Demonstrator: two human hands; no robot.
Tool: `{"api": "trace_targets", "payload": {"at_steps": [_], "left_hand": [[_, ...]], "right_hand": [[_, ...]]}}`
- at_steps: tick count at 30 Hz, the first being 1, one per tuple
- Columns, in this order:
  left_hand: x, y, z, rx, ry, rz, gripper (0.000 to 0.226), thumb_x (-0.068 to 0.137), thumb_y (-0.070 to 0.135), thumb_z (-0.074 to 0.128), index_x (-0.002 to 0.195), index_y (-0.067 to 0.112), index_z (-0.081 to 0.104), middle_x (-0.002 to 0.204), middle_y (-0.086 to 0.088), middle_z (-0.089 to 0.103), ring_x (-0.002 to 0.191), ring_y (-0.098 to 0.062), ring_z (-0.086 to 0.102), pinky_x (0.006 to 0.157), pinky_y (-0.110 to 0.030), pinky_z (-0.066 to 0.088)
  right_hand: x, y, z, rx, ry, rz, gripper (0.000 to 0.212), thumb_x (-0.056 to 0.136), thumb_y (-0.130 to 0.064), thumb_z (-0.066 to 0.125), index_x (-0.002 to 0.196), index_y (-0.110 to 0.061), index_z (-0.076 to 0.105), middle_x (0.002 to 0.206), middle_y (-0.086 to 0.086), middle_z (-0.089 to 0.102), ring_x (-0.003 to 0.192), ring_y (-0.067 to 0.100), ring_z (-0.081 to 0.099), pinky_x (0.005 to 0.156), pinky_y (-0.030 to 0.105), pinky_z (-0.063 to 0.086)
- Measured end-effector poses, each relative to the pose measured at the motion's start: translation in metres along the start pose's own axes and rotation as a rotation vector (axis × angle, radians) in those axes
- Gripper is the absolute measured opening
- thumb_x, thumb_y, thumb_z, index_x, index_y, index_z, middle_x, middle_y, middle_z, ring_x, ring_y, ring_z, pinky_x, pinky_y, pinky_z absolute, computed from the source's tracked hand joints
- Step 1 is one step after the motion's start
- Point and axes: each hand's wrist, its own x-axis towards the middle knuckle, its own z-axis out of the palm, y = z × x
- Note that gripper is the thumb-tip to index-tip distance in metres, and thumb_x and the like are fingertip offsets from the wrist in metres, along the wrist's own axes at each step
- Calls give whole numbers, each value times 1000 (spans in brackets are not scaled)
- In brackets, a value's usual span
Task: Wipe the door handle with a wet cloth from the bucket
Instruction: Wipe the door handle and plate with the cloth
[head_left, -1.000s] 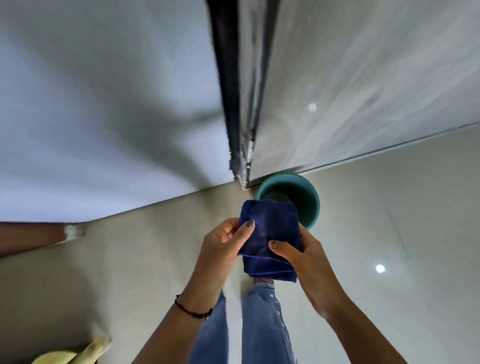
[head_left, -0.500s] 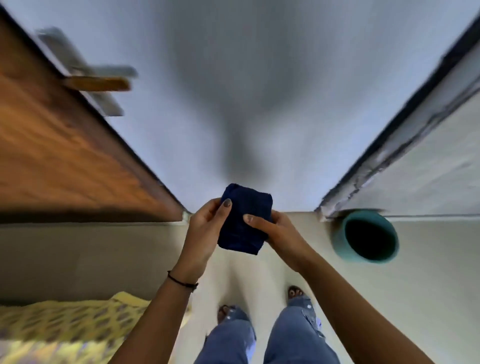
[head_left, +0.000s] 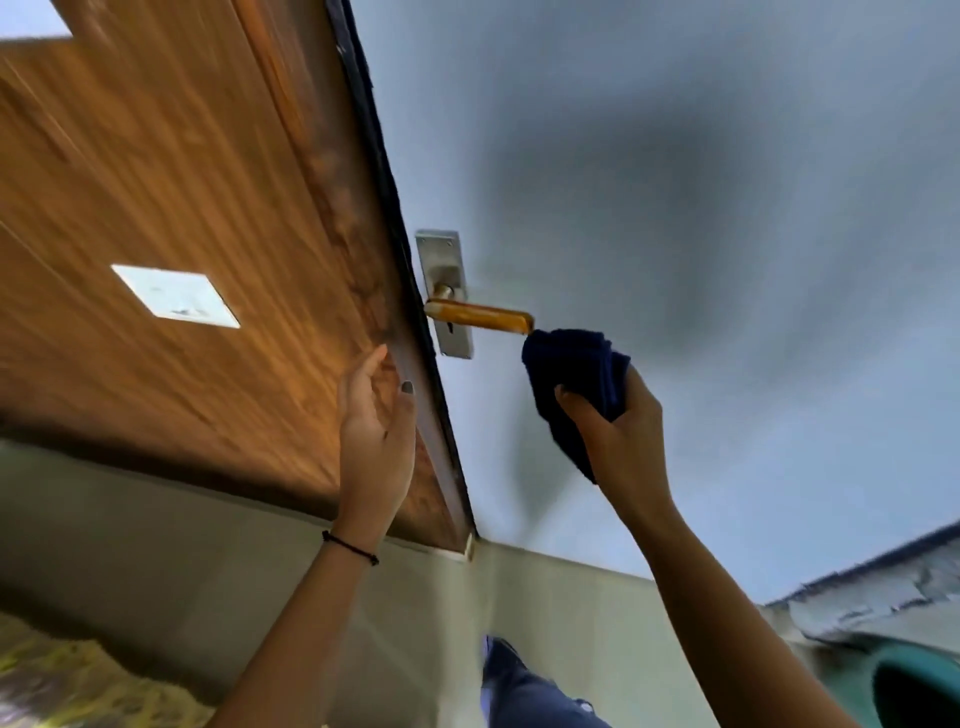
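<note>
The door handle (head_left: 480, 316) is an amber lever on a steel backplate (head_left: 445, 291), fixed to the pale blue door face at centre. My right hand (head_left: 621, 441) grips a folded dark blue cloth (head_left: 574, 366); the cloth's top corner sits right at the free end of the lever. My left hand (head_left: 376, 431) is open, fingers up, held against the wooden door edge (head_left: 410, 364) just below and left of the handle. The teal bucket (head_left: 914, 686) shows partly at the bottom right corner.
The brown wooden panel (head_left: 171, 182) fills the left, with a white square plate (head_left: 174, 296) on it. Beige floor (head_left: 545, 613) lies below, my jeans leg (head_left: 524, 691) at bottom centre, and yellow patterned fabric (head_left: 62, 680) at bottom left.
The view swung from the bucket and floor up to the door. My left hand let go of the cloth and went to the door edge; my right hand carried the cloth up to the handle.
</note>
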Motion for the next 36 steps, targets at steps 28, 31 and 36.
{"api": "trace_targets", "payload": {"at_steps": [28, 31, 36], "left_hand": [[206, -103, -35, 573, 33, 1060, 72, 98, 44, 36, 153, 17, -3, 160, 0, -20, 147, -19, -18, 118, -42, -15], [205, -105, -30, 588, 47, 1074, 73, 98, 45, 35, 153, 16, -2, 160, -2, -19, 146, -23, -21, 116, -45, -17], [205, -105, -27, 605, 69, 1065, 79, 96, 46, 42, 153, 14, -2, 159, -4, -21, 145, -25, -23, 115, -47, -18]], "right_hand": [[95, 46, 188, -1255, 253, -204, 50, 89, -21, 59, 136, -26, 43, 136, 13, 51, 131, 34, 42, 116, 51, 20], [95, 47, 203, -1307, 211, -247, 59, 88, -12, 60, 141, -26, 41, 139, 13, 51, 133, 34, 41, 117, 52, 18], [95, 46, 157, -1337, 225, -210, 49, 87, -18, 57, 135, -25, 49, 130, 6, 56, 125, 30, 46, 113, 53, 25]]}}
